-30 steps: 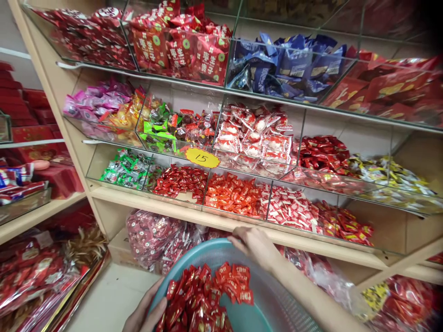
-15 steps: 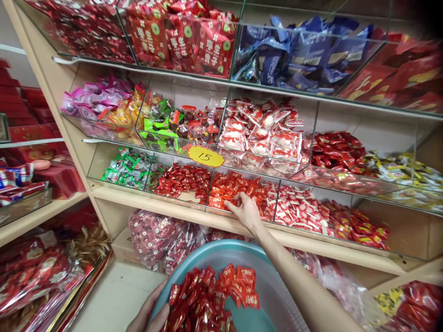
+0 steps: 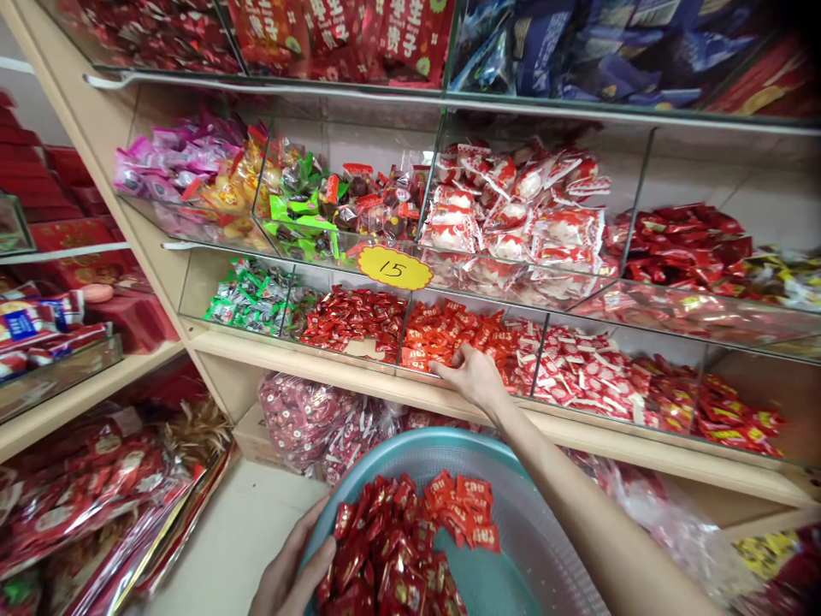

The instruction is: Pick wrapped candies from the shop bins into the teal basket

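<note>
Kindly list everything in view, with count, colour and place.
Bags: several, red and blue, top row
Wrapped packets: many, mixed colours, middle row
Label: one, yellow, centre
Shelf candies: many, mixed colours, bottom row
Shelf unit: one, pale, behind basin
Bagged candies: uncountable, reddish, under shelf
Carton: one, beige, lower left
Stacked items: several, red, far left
Striped packets: several, red, white, blue, left
Foil packages: several, mostly red, lower left
Basin: one, teal, lower centre
Loose candies: many, red and orange, in basin
Left hand: one, bare, on basin's left rim
Right hand: one, bare, at orange candies
</note>
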Demonstrator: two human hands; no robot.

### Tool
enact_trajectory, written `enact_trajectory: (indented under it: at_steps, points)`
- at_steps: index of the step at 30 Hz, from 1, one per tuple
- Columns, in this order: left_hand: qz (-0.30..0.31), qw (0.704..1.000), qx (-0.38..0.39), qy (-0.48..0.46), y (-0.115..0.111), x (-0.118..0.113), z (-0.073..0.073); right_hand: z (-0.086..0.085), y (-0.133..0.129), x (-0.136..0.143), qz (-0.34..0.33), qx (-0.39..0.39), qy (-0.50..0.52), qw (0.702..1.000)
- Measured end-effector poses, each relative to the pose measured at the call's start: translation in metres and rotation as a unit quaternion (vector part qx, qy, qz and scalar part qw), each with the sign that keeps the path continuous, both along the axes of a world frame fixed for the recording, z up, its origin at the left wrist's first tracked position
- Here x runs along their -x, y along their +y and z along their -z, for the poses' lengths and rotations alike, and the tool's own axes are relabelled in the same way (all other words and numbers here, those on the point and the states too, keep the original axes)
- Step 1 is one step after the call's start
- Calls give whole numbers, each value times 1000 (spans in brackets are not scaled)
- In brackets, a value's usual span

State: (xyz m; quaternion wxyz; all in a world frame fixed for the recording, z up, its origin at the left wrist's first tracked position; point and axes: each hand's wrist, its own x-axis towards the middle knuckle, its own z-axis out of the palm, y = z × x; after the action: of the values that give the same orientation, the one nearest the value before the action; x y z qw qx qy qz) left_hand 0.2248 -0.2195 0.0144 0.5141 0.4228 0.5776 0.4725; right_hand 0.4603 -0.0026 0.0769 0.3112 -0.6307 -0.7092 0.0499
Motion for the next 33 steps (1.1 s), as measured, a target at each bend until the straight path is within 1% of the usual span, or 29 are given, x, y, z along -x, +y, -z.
enact_trajectory:
  at_steps: [4, 7, 10, 12, 15, 19, 21, 23, 25, 26, 28, 30, 32, 33]
  points:
    - [15, 1000, 8, -1, 0, 1, 4, 0, -1, 1, 3, 11, -6, 1000]
    - [-5, 1000, 7, -4, 0, 1, 8, -1, -2, 2, -2, -4, -7, 1000]
    - [-8, 1000, 5, -9, 0, 1, 9, -4, -3, 1, 10, -8, -12, 1000]
    - [-9, 1000, 0, -9, 0, 1, 8, -7, -4, -3, 16, -6, -22, 1000]
    - [-37, 999, 0, -7, -1, -2, 6, -14, -10, -13, 18, -14, -31, 999]
    - [-54, 998, 12, -8, -1, -6, 4, -30, -28, -31, 22, -26, -11, 999]
    - [-43, 999, 22, -12, -1, -6, 5, -39, -43, -37, 6, -26, 19, 999]
    - [-27, 999, 34, -13, 0, -4, 7, -42, -62, -41, -27, -9, 59, 998]
    - [-15, 999, 40, -9, 1, -3, 7, -35, -81, -44, -69, 28, 92, 993]
    - [-12, 999, 42, -7, 1, -2, 8, -28, -89, -45, -87, 53, 101, 990]
    - [-15, 999, 41, -3, 1, -3, 7, -6, -101, -48, -110, 109, 95, 983]
    - [-29, 999, 31, 2, 0, -5, 5, 20, -107, -51, -113, 148, 52, 981]
    - [-45, 999, 20, 7, -1, -8, 3, 41, -110, -54, -107, 151, -16, 983]
    - [-52, 998, 16, 9, -2, -9, 1, 49, -110, -55, -106, 144, -51, 982]
